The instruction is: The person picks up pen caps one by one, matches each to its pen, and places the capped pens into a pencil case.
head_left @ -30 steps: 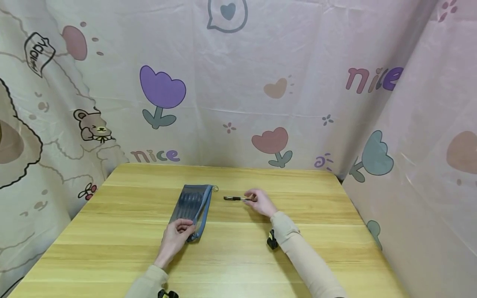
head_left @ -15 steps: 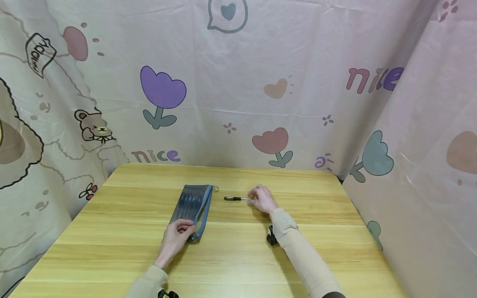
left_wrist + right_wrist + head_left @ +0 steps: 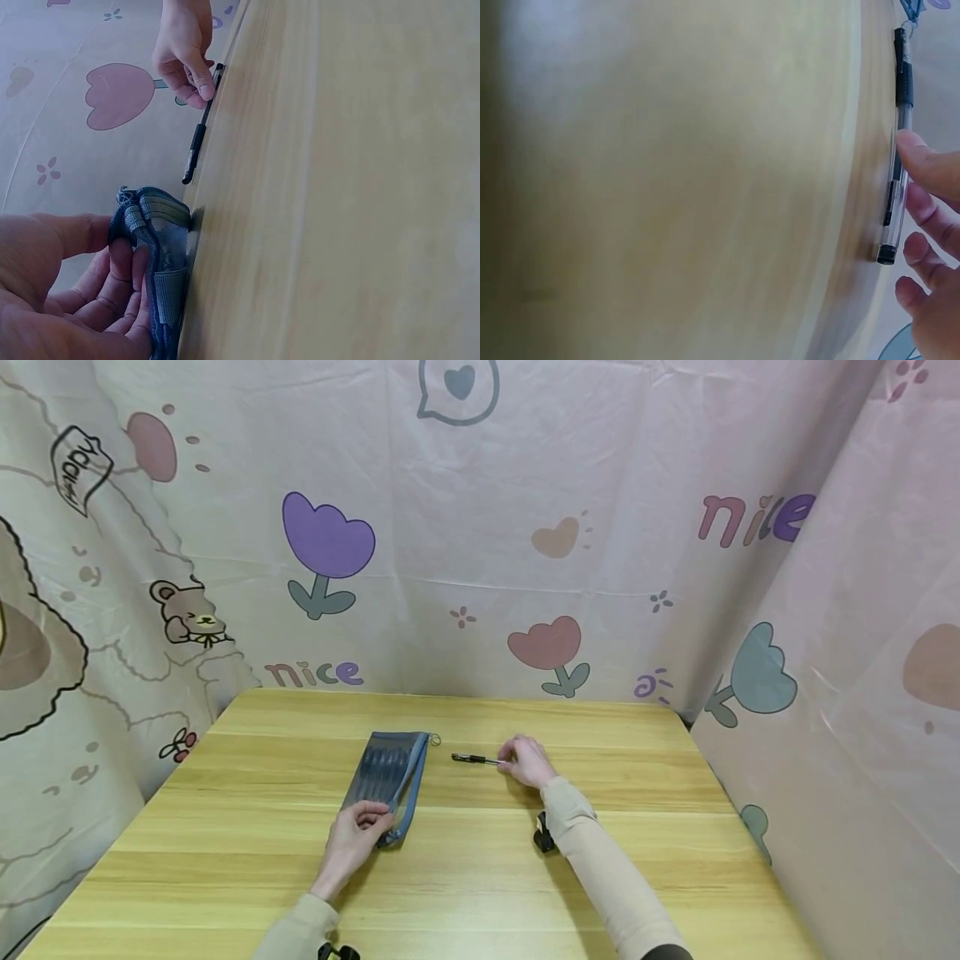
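Observation:
On the table lies a flat blue mesh pencil case (image 3: 381, 764), several pens showing dimly through it. Its zipper runs down the right side and the mouth gapes there. My left hand (image 3: 351, 843) pinches the case's near edge between thumb and fingers; the left wrist view shows the fabric end (image 3: 169, 292) in that grip. To the right of the case, my right hand (image 3: 529, 763) holds a black-and-clear gel pen (image 3: 469, 758) by its rear part. The capped end points left toward the case. In the right wrist view the thumb (image 3: 922, 159) presses the clear barrel.
The wooden table (image 3: 450, 893) stretches around both hands. A patterned curtain (image 3: 465, 527) hangs behind it and along both sides. A small metal ring (image 3: 435, 740) sits at the case's far corner. Each wrist wears a dark camera mount (image 3: 543, 833).
My right hand has shifted slightly right along the pen, covering its rear end, and the pen has tilted a little. The left hand and pencil case have stayed in place.

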A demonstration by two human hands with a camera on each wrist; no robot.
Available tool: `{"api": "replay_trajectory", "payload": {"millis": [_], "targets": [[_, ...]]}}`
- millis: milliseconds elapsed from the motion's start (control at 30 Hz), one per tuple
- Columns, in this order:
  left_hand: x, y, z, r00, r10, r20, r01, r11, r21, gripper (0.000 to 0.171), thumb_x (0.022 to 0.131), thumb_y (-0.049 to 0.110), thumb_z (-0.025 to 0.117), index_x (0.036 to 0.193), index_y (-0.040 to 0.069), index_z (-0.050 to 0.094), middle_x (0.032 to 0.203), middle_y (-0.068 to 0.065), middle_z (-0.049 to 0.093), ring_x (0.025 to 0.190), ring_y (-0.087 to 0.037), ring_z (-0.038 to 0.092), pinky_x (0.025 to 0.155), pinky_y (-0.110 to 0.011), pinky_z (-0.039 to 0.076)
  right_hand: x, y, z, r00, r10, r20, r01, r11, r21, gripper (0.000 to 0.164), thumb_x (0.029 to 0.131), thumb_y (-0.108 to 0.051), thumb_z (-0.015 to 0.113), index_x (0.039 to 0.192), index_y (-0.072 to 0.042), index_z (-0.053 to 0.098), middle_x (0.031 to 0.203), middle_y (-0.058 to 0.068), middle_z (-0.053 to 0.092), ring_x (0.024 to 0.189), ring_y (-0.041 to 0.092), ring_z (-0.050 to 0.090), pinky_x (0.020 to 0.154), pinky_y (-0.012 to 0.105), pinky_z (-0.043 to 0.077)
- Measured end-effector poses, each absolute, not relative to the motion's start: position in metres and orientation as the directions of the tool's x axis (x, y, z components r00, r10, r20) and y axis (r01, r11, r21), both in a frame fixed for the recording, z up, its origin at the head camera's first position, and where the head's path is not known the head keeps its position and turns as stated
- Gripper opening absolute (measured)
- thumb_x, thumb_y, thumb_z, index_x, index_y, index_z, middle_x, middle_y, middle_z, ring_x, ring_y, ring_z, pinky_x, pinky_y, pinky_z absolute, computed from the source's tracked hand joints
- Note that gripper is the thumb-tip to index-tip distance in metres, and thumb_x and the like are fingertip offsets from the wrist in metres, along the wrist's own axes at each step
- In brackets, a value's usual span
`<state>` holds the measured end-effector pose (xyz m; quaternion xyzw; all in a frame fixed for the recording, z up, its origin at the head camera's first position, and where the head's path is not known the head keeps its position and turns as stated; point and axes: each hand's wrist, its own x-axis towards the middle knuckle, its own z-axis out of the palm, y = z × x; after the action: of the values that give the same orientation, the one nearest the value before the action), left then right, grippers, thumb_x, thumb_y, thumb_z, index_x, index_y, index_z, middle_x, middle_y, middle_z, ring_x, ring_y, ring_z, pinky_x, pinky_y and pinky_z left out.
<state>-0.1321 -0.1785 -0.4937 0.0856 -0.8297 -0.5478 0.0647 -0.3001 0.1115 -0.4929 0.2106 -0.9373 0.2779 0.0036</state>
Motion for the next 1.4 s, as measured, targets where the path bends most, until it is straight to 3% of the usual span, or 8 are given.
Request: {"api": "replay_trajectory", "payload": {"millis": [533,967,1233,1400], "targets": [[-0.131,-0.178,-0.493,-0.974,-0.226,-0.001,-0.087,0.373,0.924,0.019,0.092,0.007,0.071,0.106,-0.005,0.070,0.093,-0.014,0.072,0.075,-0.005,0.062,0.070,-0.018,0.050,-0.297,0.106,-0.494,-0.924,-0.358,0.136,-0.379,0.799,-0.467,0.004,0.089,-0.013,0.076,0.089,-0.009,0.074,0.097,0.006,0.068,0.096,0.025,0.063,0.096,0.045,0.046],[-0.131,-0.178,-0.494,-0.977,-0.213,0.011,-0.072,0.380,0.922,0.021,0.093,0.010,0.071,0.107,-0.005,0.069,0.092,-0.014,0.072,0.073,-0.004,0.061,0.069,-0.019,0.050,-0.295,0.104,-0.496,-0.921,-0.362,0.142,-0.385,0.803,-0.454,0.005,0.091,-0.013,0.073,0.092,-0.007,0.074,0.098,0.006,0.068,0.094,0.022,0.064,0.094,0.044,0.047],[-0.131,-0.178,-0.495,-0.975,-0.223,0.006,-0.081,0.380,0.921,0.019,0.093,0.009,0.071,0.106,-0.005,0.070,0.092,-0.013,0.072,0.074,-0.005,0.062,0.069,-0.019,0.050,-0.288,0.102,-0.494,-0.925,-0.356,0.133,-0.375,0.797,-0.475,0.004,0.091,-0.010,0.071,0.093,-0.006,0.073,0.097,0.008,0.069,0.094,0.024,0.063,0.096,0.045,0.048],[-0.131,-0.178,-0.494,-0.976,-0.217,0.007,-0.078,0.379,0.922,0.020,0.093,0.010,0.071,0.106,-0.005,0.069,0.092,-0.013,0.072,0.074,-0.006,0.062,0.069,-0.019,0.050,-0.284,0.100,-0.492,-0.931,-0.353,0.091,-0.341,0.755,-0.560,0.008,0.095,-0.005,0.066,0.099,-0.004,0.072,0.102,0.012,0.070,0.098,0.028,0.065,0.098,0.046,0.050]]}}
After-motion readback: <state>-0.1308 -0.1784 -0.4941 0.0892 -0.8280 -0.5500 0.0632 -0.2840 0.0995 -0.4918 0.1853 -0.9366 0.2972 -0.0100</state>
